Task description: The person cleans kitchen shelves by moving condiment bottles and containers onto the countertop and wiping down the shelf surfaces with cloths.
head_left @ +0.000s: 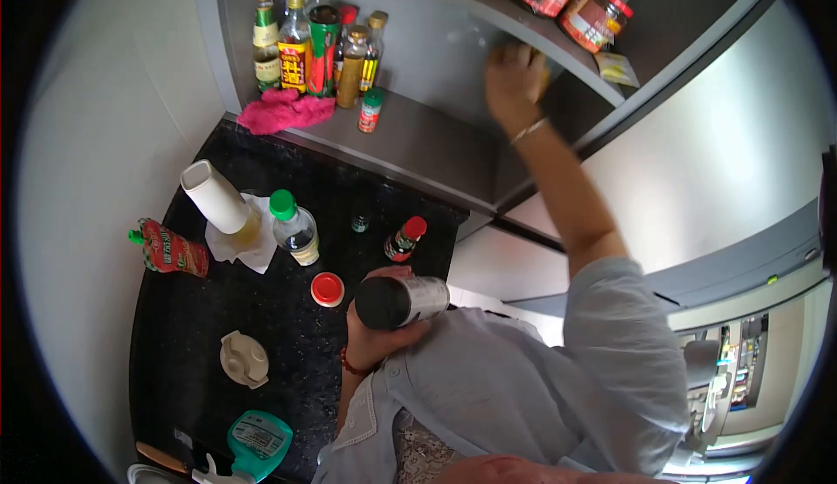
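My left hand [375,336] is wrapped round a jar with a black lid [384,303] and a pale label, held in front of my shirt above the counter. My right arm stretches up into the shelf compartment, where my right hand [516,78], blurred, is against or near the back wall. Its fingers look curled, and a yellowish patch shows beside them; what it is I cannot make out. Left of the jar, a red lid [327,289] lies on the counter. A red-capped bottle [405,238] and a small dark bottle [360,221] stand beyond it.
Several sauce bottles [296,44], a green-capped shaker [370,111] and a pink cloth [288,112] sit on the shelf. Jars [595,17] line the board above. The black counter [296,344] holds a green-capped bottle [295,228], white container [215,196], red pouch [174,250] and green spray bottle [259,445].
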`<state>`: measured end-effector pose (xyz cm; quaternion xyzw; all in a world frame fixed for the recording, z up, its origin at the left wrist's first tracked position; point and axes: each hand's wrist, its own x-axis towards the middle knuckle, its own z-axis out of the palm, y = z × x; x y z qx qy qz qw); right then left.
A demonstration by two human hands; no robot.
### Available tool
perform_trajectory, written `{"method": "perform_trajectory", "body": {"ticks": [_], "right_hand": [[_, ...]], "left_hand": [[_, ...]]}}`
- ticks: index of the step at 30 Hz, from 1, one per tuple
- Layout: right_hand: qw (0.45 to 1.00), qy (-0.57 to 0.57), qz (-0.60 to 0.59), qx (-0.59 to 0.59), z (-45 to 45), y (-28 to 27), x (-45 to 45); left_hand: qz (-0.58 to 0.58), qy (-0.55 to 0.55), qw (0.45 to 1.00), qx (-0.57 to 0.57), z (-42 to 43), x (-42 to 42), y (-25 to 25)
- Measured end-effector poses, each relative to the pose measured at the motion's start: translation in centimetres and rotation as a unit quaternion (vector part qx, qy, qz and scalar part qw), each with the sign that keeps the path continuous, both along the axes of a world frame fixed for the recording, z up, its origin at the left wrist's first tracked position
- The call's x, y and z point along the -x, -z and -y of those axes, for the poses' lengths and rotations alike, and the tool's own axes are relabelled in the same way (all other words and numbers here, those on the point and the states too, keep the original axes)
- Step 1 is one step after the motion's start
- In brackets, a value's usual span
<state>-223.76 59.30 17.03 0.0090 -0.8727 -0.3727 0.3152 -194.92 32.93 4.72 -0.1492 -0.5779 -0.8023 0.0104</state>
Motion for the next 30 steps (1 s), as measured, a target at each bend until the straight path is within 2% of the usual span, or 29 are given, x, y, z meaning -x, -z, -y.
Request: {"method": "perform_trajectory", "body": {"ticks": [2, 4, 5, 7, 10, 14, 16, 18, 20, 22, 24, 27, 29, 30], "right_hand": [[0.974, 0.145, 0.170, -0.039, -3.8, -0.1, 2.1], [0.930, 0.234, 0.282, -0.002, -6.2, 3.4, 3.5], [0.913, 0.264, 0.311, 0.010, -7.4, 6.3, 4.5], [0.906, 0.274, 0.321, -0.030, -3.5, 7.0, 1.9], [0.939, 0.221, 0.263, 0.006, -3.7, 13.4, 0.1], [0.937, 0.116, 0.326, 0.050, -6.9, 19.4, -6.1], [0.908, 0.086, 0.409, 0.043, -7.2, 18.7, -9.2], [0.915, 0.029, 0.388, 0.108, -4.8, 14.8, -10.2], [0.933, -0.064, 0.253, 0.249, 1.1, 8.2, -10.1], [0.880, -0.007, 0.262, 0.395, 4.0, 7.4, -5.3], [0.868, -0.165, 0.234, 0.406, 5.6, 13.0, -1.5], [0.880, -0.142, 0.218, 0.397, 4.3, 17.5, -1.8], [0.938, -0.085, 0.197, 0.270, -0.2, 17.2, -4.3], [0.927, -0.058, 0.285, 0.238, -1.8, 15.8, -5.4]], "left_hand": [[0.009, 0.016, 1.000, -0.016, -0.2, 0.2, 0.0], [0.023, 0.043, 0.997, -0.057, -0.7, 0.3, -0.3], [0.018, 0.047, 0.997, -0.055, -1.0, 0.1, -0.2], [-0.001, 0.048, 0.998, -0.049, -1.0, 0.2, -0.1], [0.029, 0.046, 0.998, -0.035, -0.1, -0.9, -0.6], [0.007, 0.011, 1.000, -0.026, 0.4, -2.0, 0.2], [-0.005, -0.003, 1.000, -0.005, 0.8, -2.5, -0.3], [-0.014, -0.018, 1.000, 0.003, 1.2, -2.6, -0.5], [-0.026, -0.032, 0.999, 0.010, 1.5, -2.2, -0.6], [-0.035, -0.041, 0.998, 0.011, 1.3, -2.0, -0.2], [-0.031, -0.043, 0.998, 0.022, 0.7, -1.4, -0.1], [-0.011, -0.019, 0.999, 0.032, 0.3, -0.6, -0.6], [-0.005, -0.008, 0.999, 0.034, 0.3, -1.2, -0.5], [-0.023, -0.014, 0.999, 0.030, 0.1, -0.8, -0.4]]}}
